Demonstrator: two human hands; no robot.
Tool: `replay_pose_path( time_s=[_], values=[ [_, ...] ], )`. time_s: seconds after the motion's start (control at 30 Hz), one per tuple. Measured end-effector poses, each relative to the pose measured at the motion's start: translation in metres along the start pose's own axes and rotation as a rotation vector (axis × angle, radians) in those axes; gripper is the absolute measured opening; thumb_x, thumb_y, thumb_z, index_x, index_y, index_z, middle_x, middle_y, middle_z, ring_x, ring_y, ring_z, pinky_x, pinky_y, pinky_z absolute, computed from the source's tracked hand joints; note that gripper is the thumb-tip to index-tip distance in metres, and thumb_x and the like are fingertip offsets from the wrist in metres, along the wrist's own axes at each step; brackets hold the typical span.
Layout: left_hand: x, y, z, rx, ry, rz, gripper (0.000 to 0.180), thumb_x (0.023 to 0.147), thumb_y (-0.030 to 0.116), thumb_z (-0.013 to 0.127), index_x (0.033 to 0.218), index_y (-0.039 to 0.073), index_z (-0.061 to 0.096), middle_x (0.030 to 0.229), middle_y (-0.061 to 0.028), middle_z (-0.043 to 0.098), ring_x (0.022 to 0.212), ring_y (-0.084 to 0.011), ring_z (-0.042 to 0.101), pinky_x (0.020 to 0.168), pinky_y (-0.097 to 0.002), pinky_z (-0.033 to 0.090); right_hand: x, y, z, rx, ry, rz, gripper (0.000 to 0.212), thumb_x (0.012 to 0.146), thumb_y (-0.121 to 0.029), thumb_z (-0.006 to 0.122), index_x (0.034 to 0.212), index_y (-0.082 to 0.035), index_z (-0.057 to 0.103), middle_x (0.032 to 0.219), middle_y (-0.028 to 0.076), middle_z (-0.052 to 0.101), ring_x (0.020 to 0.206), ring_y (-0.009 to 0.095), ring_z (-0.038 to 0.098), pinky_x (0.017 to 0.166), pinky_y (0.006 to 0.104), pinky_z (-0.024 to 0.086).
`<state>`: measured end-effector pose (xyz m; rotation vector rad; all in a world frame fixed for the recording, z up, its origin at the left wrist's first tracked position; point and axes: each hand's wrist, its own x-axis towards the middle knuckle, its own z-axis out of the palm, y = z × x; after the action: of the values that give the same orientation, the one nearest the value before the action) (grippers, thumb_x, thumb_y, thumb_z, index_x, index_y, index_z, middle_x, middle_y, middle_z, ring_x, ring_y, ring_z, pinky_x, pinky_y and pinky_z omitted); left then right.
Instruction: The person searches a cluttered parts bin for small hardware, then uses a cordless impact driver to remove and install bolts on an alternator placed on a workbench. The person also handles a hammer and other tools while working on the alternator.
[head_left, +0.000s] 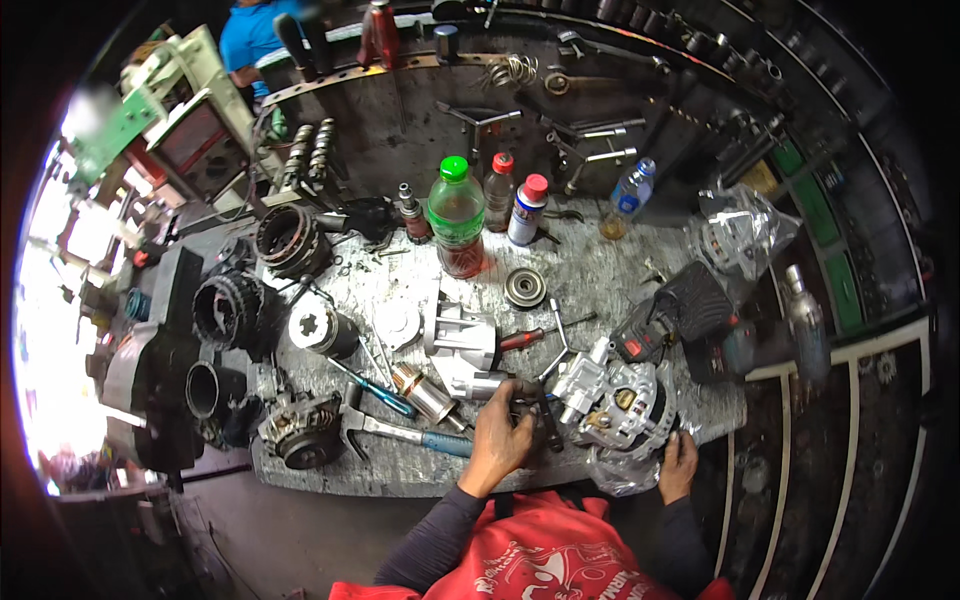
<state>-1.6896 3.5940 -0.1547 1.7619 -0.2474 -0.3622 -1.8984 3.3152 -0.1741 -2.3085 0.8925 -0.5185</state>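
My left hand (503, 438) is closed around a dark metal part (526, 393) at the front middle of the workbench. Its fingers partly cover this part. A silver cylinder (480, 384) lies right against it, and I cannot tell if the two are joined. To the right sits a silver alternator (632, 405) on crumpled clear plastic. Beside its lower right edge rests my right hand (679, 466), fingers stretched loosely upward at the plastic. A copper-wound armature (424, 393) and a blue-handled hammer (410, 434) lie left of my left hand.
Bottles, including a green-capped one (457, 215), and a spray can (527, 212) stand at the back. A cordless drill (672, 317) lies right. Round motor housings (228, 310) crowd the left. A red screwdriver (522, 338) and a bearing-like ring (525, 287) lie mid-bench. Another person (250, 42) is far left.
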Motion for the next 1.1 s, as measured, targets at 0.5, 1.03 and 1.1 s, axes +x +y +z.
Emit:
replay_pose_path(
  time_s=[0.5, 1.03, 1.1],
  values=[
    [-0.031, 0.025, -0.045, 0.11, -0.206, 0.223, 0.023, 0.085, 0.003, 0.069, 0.109, 0.002, 0.068, 0.098, -0.0155, 0.069, 0.085, -0.0291, 0.067, 0.078, -0.0359, 0.054, 0.049, -0.016, -0.068, 0.327, 0.335, 0.243, 0.018, 0.096, -0.011, 0.071, 0.108, 0.001, 0.07, 0.089, 0.001, 0.066, 0.081, 0.009, 0.058, 0.07, 0.0265, 0.046],
    [-0.066, 0.1, 0.191, 1.049, -0.465, 0.927, 0.055, 0.092, 0.018, 0.054, 0.143, -0.003, 0.053, 0.15, -0.0194, 0.052, 0.148, -0.0362, 0.04, 0.124, -0.0489, 0.028, 0.19, 0.005, -0.09, 0.922, 0.233, -0.012, 0.035, 0.095, -0.023, 0.075, 0.118, 0.003, 0.073, 0.12, 0.007, 0.072, 0.109, 0.016, 0.065, 0.101, 0.0311, 0.046],
    [-0.064, 0.093, 0.209, 1.13, -0.39, 0.891, 0.051, 0.093, 0.018, 0.053, 0.139, -0.004, 0.058, 0.148, -0.0198, 0.055, 0.149, -0.0361, 0.04, 0.125, -0.0496, 0.028, 0.195, 0.012, -0.087, 1.046, 0.173, 0.015, 0.037, 0.094, -0.022, 0.076, 0.119, 0.004, 0.073, 0.121, 0.009, 0.072, 0.111, 0.018, 0.066, 0.102, 0.034, 0.048]
  ],
)
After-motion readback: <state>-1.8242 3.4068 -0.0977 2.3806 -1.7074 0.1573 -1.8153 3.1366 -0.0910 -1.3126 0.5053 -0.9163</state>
